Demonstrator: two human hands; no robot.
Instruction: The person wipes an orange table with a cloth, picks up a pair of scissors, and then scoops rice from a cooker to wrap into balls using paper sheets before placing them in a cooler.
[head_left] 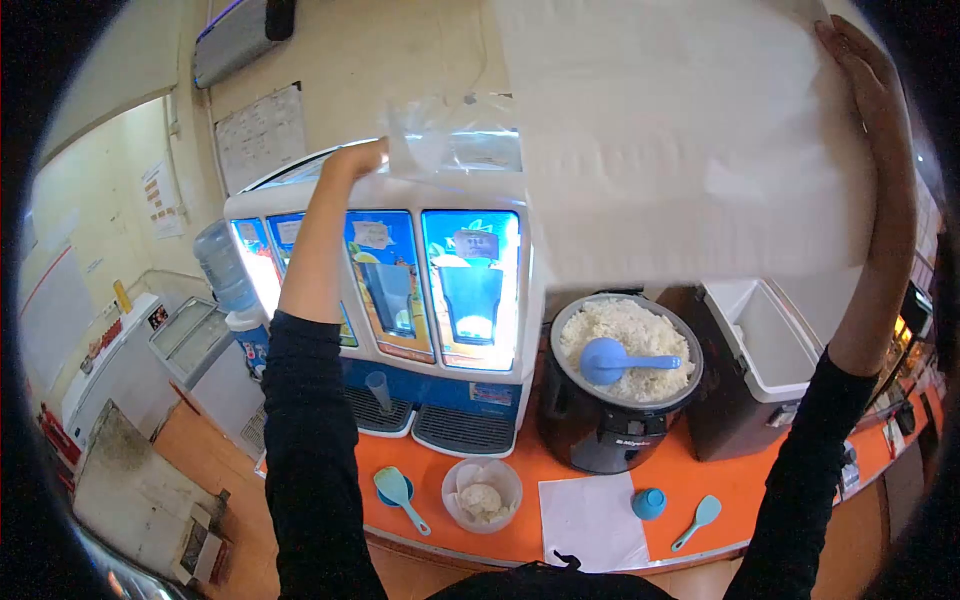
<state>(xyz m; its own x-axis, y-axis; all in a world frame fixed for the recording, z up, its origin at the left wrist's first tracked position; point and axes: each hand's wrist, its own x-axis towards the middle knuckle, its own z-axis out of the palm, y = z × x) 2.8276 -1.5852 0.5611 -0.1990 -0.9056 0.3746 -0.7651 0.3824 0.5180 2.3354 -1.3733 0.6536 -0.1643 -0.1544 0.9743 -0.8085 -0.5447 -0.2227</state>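
Observation:
My left hand (360, 158) is raised at the top of a drink dispenser (375, 200). Its fingers close at the edge of a clear plastic bag (430, 140) and are partly hidden. High on the right, my right hand (862, 70) lies along the edge of a large white sheet (690, 140), its fingers stretched out. Below the sheet stands a black rice cooker (605, 440) full of white rice (630, 330). A blue scoop (605, 362) rests on the rice.
On the orange counter (430, 455) are a plastic tub (510, 485) with rice, a green paddle (395, 487), a white paper square (595, 525), a small blue cup (649, 503) and a second paddle (706, 513). A cool box (750, 400) stands right of the cooker.

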